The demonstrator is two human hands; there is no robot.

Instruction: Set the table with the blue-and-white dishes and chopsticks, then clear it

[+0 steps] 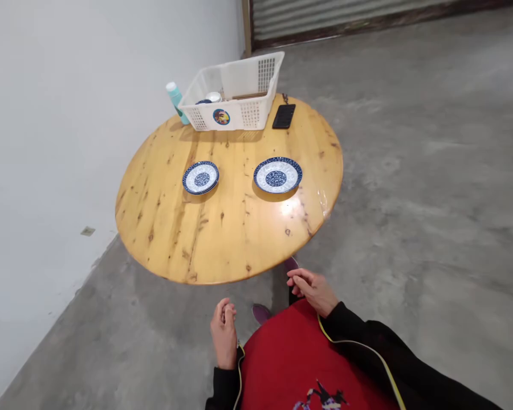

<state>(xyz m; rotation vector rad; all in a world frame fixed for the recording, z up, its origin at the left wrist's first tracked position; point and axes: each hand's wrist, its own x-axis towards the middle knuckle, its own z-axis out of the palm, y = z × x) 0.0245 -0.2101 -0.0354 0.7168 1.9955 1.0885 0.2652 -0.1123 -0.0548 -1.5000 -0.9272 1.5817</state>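
Note:
A round wooden table (222, 228) stands in front of me. Two blue-and-white patterned plates lie on it, the smaller plate (200, 177) to the left and the wider plate (277, 174) to the right. My left hand (223, 333) hangs below the table's near edge with its fingers curled loosely together and nothing visible in them. My right hand (313, 290) is beside it, fingers loosely bent and apart, holding nothing. Both hands are off the table, close to my red-and-black top.
A white plastic basket (235, 111) with dishes and chopsticks inside sits at the table's far side. A teal bottle (176, 99) stands left of it, a black phone (284, 116) right of it. A white wall runs along the left; bare concrete floor lies to the right.

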